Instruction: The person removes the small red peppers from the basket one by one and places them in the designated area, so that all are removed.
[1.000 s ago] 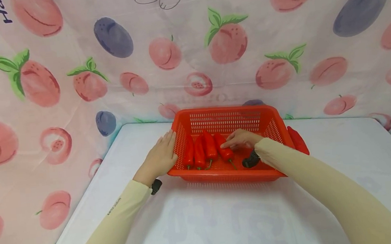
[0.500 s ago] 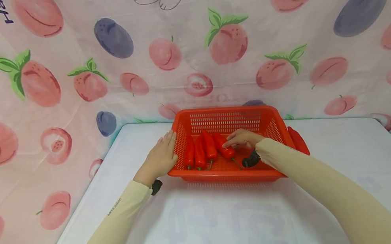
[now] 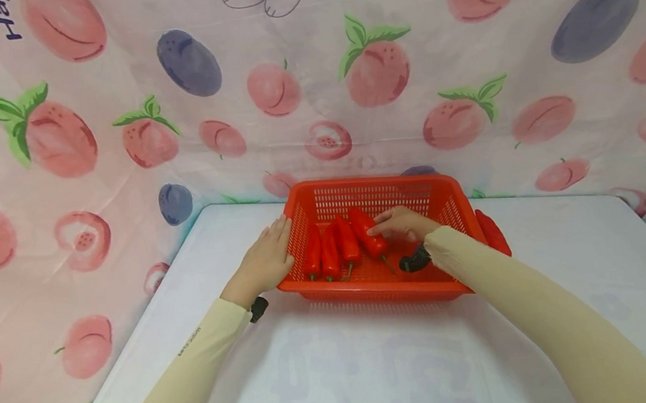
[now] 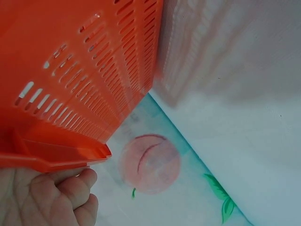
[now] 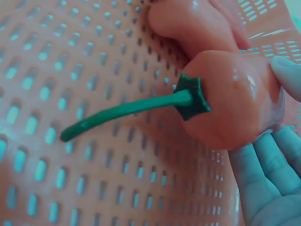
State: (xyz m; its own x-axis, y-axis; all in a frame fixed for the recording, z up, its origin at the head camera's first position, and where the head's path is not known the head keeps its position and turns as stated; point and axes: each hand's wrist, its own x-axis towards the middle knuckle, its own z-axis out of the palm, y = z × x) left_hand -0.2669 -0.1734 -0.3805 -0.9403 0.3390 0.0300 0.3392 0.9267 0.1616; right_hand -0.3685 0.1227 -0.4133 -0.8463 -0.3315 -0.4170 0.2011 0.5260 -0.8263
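My right hand (image 3: 401,223) is inside the red plastic basket (image 3: 376,284), where thumb and fingers pinch a red pepper (image 3: 370,239). In the right wrist view that pepper (image 5: 225,99) has its green stem pointing left, with the thumb on one side and fingers on the other. Three more red peppers (image 3: 330,253) lie side by side to its left, stems toward me. Against the basket's left rim rests my left hand (image 3: 265,258), its fingers straight. The left wrist view has the left hand (image 4: 51,197) touching the rim (image 4: 47,162).
Outside the basket's right wall is another red thing (image 3: 492,232), partly hidden by the rim. The basket stands on a white-covered table (image 3: 340,364), close to a fruit-patterned cloth (image 3: 312,97) at the back. Dark wrist cameras (image 3: 414,259) sit under both wrists.
The pinched pepper has shifted and turned in the basket, its far tip now farther back. My right hand moved slightly away from me with it; the left hand stays put.
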